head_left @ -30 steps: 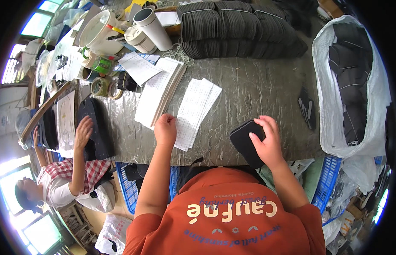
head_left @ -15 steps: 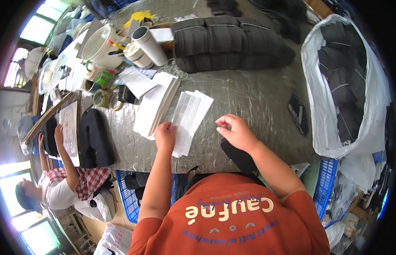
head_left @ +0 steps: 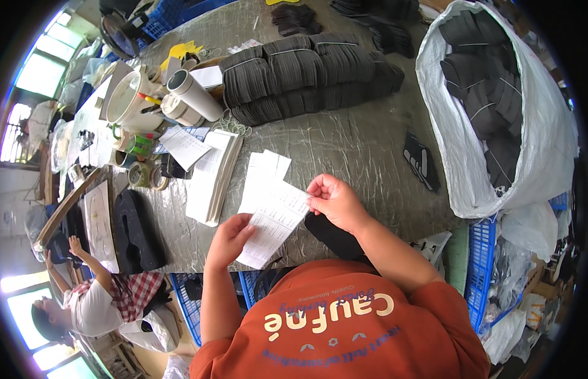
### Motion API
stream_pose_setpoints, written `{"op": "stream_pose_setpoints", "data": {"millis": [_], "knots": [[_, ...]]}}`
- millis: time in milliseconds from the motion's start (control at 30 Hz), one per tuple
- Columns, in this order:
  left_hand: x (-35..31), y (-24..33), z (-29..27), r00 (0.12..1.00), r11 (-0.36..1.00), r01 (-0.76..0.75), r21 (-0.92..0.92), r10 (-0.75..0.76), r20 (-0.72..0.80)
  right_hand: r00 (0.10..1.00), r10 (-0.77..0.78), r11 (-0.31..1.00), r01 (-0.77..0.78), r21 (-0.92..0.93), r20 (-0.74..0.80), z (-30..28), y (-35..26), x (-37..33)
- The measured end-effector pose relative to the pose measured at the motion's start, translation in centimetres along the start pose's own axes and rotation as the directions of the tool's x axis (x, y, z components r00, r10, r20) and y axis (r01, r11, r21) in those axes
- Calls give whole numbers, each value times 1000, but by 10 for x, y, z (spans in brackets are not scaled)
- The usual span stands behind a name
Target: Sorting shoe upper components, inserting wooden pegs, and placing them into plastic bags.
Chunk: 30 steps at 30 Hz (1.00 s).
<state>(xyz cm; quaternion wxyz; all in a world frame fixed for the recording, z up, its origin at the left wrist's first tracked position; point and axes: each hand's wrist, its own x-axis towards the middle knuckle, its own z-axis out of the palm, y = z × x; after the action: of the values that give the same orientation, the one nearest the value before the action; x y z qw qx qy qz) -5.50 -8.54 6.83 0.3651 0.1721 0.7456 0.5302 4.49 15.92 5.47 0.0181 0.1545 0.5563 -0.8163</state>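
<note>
Near the front edge of the surface (head_left: 363, 142), the left hand (head_left: 228, 240) and right hand (head_left: 336, 203) pinch the printed slip (head_left: 276, 218), the left seemingly at its side, so uneven pull could tear it or drag the loose slips (head_left: 264, 168) beyond.

Table (head_left: 351, 145): sheet (head_left: 275, 218) between left hand (head_left: 229, 243) and right hand (head_left: 334, 202), in front of loose slips (head_left: 278, 165). Paper stack (head_left: 207, 183) left of slips. Bundled pads (head_left: 306, 79) behind; tumbler (head_left: 204, 98), then bucket (head_left: 125, 106), to their left. Single pad (head_left: 333, 237) at near edge (partly under right forearm). Sack (head_left: 540, 158) along right side, further bundles (head_left: 490, 95) inside.
</note>
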Motion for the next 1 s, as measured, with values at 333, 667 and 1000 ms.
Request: {"op": "stream_pose_setpoints", "data": {"millis": [333, 667, 1000], "knots": [[35, 40, 43, 995, 982, 68, 179, -80, 62, 990, -117, 989, 123, -79, 81, 20, 4, -27], [29, 17, 47, 976, 975, 219, -38, -218, 13, 825, -545, 689, 543, -480, 150, 22, 17, -45], [79, 12, 22, 919, 816, -42, 576, 259, -299, 814, -505, 672, 164, -722, -286, -59, 8, -43]]}}
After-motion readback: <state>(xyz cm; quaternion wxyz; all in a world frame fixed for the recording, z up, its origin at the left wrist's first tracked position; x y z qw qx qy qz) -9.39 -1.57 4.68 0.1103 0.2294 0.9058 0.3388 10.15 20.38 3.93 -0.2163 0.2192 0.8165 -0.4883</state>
